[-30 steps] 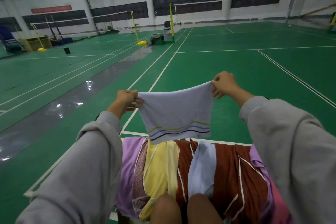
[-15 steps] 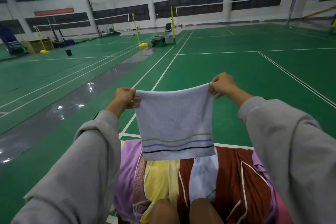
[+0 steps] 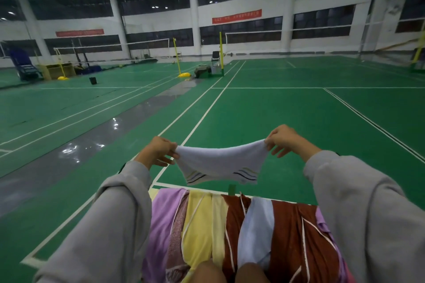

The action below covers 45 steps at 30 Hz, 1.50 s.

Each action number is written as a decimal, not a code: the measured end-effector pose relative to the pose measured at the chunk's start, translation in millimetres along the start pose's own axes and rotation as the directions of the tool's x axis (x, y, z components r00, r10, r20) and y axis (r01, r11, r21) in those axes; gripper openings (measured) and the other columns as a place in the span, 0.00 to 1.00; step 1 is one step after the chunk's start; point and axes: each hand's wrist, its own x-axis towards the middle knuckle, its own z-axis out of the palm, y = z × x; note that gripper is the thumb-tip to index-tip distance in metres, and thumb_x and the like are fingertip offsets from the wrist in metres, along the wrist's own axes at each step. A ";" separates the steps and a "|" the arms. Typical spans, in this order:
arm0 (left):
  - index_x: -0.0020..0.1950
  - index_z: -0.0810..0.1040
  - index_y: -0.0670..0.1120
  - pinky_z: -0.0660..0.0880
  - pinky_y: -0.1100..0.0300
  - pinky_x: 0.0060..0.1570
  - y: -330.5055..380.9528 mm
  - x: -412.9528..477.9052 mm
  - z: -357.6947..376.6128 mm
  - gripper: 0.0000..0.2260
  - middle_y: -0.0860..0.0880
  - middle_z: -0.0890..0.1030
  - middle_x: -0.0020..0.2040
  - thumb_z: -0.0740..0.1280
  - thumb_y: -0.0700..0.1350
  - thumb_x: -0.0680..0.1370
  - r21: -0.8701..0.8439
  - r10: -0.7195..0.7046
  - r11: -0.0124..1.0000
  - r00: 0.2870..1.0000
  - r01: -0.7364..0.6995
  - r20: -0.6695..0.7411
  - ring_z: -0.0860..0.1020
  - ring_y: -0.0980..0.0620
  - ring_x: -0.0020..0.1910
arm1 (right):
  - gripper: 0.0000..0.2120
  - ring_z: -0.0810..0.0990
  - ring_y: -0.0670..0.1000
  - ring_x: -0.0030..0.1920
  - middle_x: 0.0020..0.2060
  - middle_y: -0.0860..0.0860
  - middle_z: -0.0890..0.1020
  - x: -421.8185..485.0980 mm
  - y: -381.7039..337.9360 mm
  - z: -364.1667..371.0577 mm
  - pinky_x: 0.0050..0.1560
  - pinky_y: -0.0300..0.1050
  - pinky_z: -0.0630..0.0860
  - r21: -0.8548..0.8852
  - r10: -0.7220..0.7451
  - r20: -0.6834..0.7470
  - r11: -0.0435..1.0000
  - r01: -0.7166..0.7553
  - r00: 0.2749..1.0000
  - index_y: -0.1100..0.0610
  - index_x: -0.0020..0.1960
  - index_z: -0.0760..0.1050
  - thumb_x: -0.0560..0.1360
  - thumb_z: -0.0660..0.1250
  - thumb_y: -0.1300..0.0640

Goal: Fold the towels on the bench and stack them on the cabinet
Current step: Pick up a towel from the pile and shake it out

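Above the heaped towels (image 3: 200, 225), white towel (image 3: 218, 163) sags between left hand (image 3: 158, 151) and right hand (image 3: 285, 140), each pinching a corner (spare fingers spread); judged light, limp, best held by its corners.

The white towel (image 3: 219, 164), earlier hanging flat, now sags folded.

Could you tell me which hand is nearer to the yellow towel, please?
Left. The left hand is above the yellow towel, slightly left; the right hand is far to its right.
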 end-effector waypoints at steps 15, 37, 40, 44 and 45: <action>0.60 0.80 0.40 0.79 0.59 0.40 -112.1 -103.5 27.5 0.14 0.47 0.88 0.47 0.68 0.50 0.83 0.492 -0.386 0.847 0.869 0.202 0.308 0.85 0.47 0.40 | 0.17 0.85 0.59 0.43 0.51 0.60 0.87 -105.5 112.1 67.2 0.63 0.63 0.78 -0.469 0.367 0.547 0.879 -0.087 0.752 0.66 0.63 0.80 0.76 0.74 0.60; 0.46 0.81 0.36 0.69 0.63 0.26 -135.4 19.4 74.2 0.17 0.43 0.75 0.33 0.67 0.50 0.82 0.508 0.025 0.860 0.999 -0.045 0.047 0.71 0.48 0.30 | 0.05 0.83 0.50 0.33 0.31 0.48 0.85 -12.6 135.5 115.5 0.40 0.44 0.81 -0.506 0.094 0.129 0.862 -0.016 0.987 0.56 0.41 0.86 0.71 0.74 0.56; 0.49 0.82 0.37 0.68 0.63 0.26 -138.9 41.2 83.8 0.15 0.44 0.78 0.33 0.66 0.49 0.83 0.490 0.031 0.870 0.999 -0.047 0.041 0.74 0.48 0.30 | 0.04 0.83 0.54 0.39 0.36 0.50 0.85 5.1 134.2 125.5 0.43 0.45 0.78 -0.547 0.095 0.088 0.836 -0.032 0.992 0.55 0.40 0.85 0.70 0.73 0.55; 0.46 0.81 0.42 0.74 0.60 0.32 -155.1 67.0 97.2 0.13 0.44 0.80 0.33 0.65 0.49 0.84 0.478 0.007 0.878 1.000 -0.018 0.025 0.76 0.47 0.30 | 0.04 0.83 0.54 0.39 0.36 0.49 0.85 27.3 134.1 143.5 0.42 0.44 0.75 -0.584 0.122 0.068 0.809 -0.060 0.990 0.55 0.40 0.84 0.69 0.71 0.55; 0.45 0.81 0.43 0.77 0.57 0.36 -162.0 73.8 101.6 0.13 0.43 0.82 0.35 0.65 0.50 0.84 0.471 0.001 0.882 1.000 -0.011 0.021 0.78 0.47 0.32 | 0.04 0.83 0.54 0.38 0.37 0.50 0.85 32.6 136.4 149.7 0.42 0.44 0.75 -0.594 0.125 0.065 0.802 -0.062 0.990 0.55 0.40 0.83 0.69 0.70 0.56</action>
